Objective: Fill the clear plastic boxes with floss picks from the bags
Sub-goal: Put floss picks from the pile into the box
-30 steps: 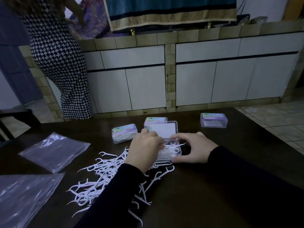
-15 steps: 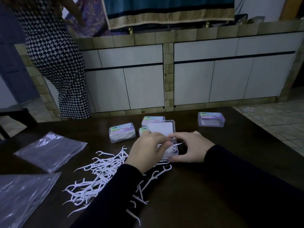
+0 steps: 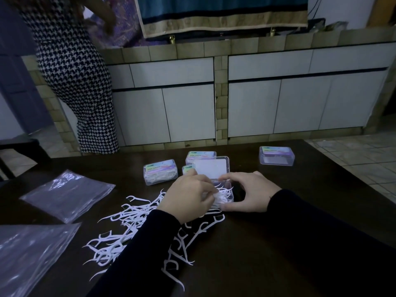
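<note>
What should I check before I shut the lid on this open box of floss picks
1. Lid of the open box stands upright, free to swing down: ok.
2. Picks in the box lie below the rim: not ok, several tips poke above it.
3. Right hand steadies the box, thumb at its near wall: ok.
4. Left hand is out of the lid's path: not ok, its fingers are in the box on the picks.
5. Box is full enough: cannot tell, the hands hide much of it.
6. Loose picks lie on the table, none under the box: cannot tell.
</note>
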{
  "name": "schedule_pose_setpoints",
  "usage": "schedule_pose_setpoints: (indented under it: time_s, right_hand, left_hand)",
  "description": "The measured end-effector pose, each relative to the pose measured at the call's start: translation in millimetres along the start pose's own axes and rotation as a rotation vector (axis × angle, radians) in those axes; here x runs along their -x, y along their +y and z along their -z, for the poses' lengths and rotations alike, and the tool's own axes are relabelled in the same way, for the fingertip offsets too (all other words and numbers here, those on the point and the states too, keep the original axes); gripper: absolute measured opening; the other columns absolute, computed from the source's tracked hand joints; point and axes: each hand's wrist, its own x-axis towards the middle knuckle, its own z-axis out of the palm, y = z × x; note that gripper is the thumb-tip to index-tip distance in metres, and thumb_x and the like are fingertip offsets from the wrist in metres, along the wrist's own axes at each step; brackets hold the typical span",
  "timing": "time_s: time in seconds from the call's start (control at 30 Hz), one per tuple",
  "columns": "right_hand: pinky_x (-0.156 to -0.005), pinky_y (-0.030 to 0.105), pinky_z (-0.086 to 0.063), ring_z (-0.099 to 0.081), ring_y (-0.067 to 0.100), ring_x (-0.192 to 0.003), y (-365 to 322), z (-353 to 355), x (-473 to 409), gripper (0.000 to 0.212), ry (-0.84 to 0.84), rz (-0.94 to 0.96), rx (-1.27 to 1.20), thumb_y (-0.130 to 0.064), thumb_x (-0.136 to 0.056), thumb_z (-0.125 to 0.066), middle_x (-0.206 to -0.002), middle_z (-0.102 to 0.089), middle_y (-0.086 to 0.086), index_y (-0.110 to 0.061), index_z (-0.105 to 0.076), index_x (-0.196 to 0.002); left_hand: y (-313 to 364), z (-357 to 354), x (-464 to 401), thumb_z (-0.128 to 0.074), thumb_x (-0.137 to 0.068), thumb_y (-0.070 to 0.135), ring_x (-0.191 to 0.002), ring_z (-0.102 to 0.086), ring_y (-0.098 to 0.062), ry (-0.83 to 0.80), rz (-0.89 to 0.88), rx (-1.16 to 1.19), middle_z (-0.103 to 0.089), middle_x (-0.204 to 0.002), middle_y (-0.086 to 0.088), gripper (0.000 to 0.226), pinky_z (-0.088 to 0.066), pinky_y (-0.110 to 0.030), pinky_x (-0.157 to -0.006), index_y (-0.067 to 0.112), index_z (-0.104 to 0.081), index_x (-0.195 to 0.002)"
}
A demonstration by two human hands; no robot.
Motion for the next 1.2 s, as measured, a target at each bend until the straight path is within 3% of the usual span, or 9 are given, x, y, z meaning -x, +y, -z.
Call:
schedule_pose_setpoints:
  time_s: [0.13, 0.27, 0.37, 0.53, 0.73, 0.87, 0.97, 1.2]
  right_hand:
    - [-0.101, 0.030, -0.029, -0.042, 0.012, -0.124, -3.0, 1.3, 1.8, 0.077, 0.010, 0.018, -0.024, -0.063, -0.076, -0.066, -0.140, -0.047, -0.014, -0.037, -0.035, -0.142]
    - [-0.105, 0.032, -0.026, -0.044, 0.010, -0.123, -4.0, 1.6, 2.9, 0.075, 0.019, 0.036, -0.038, -0.062, -0.077, -0.066, -0.139, -0.049, -0.013, -0.036, -0.037, -0.142]
    - [-0.106, 0.033, -0.027, -0.044, 0.010, -0.123, -4.6, 2.0, 2.7, 0.076, 0.012, 0.027, -0.033, -0.063, -0.078, -0.066, -0.139, -0.049, -0.013, -0.036, -0.036, -0.142]
    - [-0.092, 0.029, -0.033, -0.038, 0.017, -0.126, -5.9, 2.4, 3.5, 0.077, -0.013, -0.008, 0.005, -0.064, -0.077, -0.065, -0.144, -0.043, -0.012, -0.040, -0.032, -0.143]
    - [-0.102, 0.032, -0.032, -0.036, 0.018, -0.130, -10.4, 4.4, 3.6, 0.079, -0.032, -0.031, 0.036, -0.064, -0.078, -0.064, -0.149, -0.039, -0.011, -0.039, -0.031, -0.144]
    - [-0.104, 0.033, -0.031, -0.036, 0.017, -0.131, -13.7, 6.0, 5.2, 0.076, -0.033, -0.034, 0.042, -0.063, -0.079, -0.064, -0.148, -0.039, -0.011, -0.039, -0.032, -0.143]
    - [-0.104, 0.033, -0.031, -0.037, 0.018, -0.130, -14.9, 6.1, 5.3, 0.076, -0.033, -0.044, 0.045, -0.064, -0.078, -0.064, -0.148, -0.040, -0.011, -0.040, -0.032, -0.143]
    - [-0.104, 0.034, -0.031, -0.039, 0.017, -0.130, -16.0, 6.3, 5.5, 0.076, -0.039, -0.045, 0.054, -0.064, -0.079, -0.063, -0.147, -0.042, -0.011, -0.038, -0.032, -0.143]
  left_hand:
    - [10.3, -0.3, -2.5, -0.049, -0.093, 0.027, -0.098, -0.045, -0.007, -0.006, 0.079, 0.161, -0.059, -0.102, 0.007, 0.028, -0.042, -0.027, -0.081, 0.035, -0.064, -0.115]
    - [18.5, -6.4, -6.1, -0.046, -0.095, 0.025, -0.090, -0.038, -0.006, -0.092, -0.019, 0.146, -0.063, -0.108, 0.013, 0.025, -0.040, -0.026, -0.076, 0.030, -0.068, -0.106]
    - [14.6, -6.9, -6.3, -0.050, -0.094, 0.024, -0.092, -0.039, -0.004, -0.022, 0.004, 0.213, -0.065, -0.108, 0.016, 0.025, -0.041, -0.023, -0.077, 0.030, -0.069, -0.110]
    - [-0.5, 2.4, -4.0, -0.051, -0.096, 0.019, -0.096, -0.042, 0.008, 0.131, 0.131, 0.367, -0.059, -0.099, 0.028, 0.029, -0.039, -0.017, -0.081, 0.035, -0.065, -0.115]
    - [-18.3, 4.4, 0.8, -0.062, -0.090, 0.019, -0.078, -0.048, -0.002, 0.267, 0.216, 0.168, -0.046, -0.078, 0.031, 0.026, -0.044, -0.022, -0.075, 0.032, -0.069, -0.112]
    - [-24.4, 4.5, 3.1, -0.067, -0.086, 0.027, -0.092, -0.054, -0.009, 0.278, 0.235, 0.009, -0.067, -0.091, 0.013, 0.017, -0.044, -0.024, -0.073, 0.031, -0.074, -0.101]
    - [-23.5, 2.5, 2.5, -0.073, -0.082, 0.031, -0.090, -0.053, -0.011, 0.317, 0.206, -0.017, -0.067, -0.092, 0.011, 0.010, -0.038, -0.022, -0.071, 0.029, -0.076, -0.090]
    - [-15.9, -9.5, -0.4, -0.057, -0.093, 0.033, -0.090, -0.048, -0.012, 0.246, 0.116, -0.055, -0.064, -0.100, 0.008, 0.019, -0.033, -0.023, -0.073, 0.028, -0.073, -0.101]
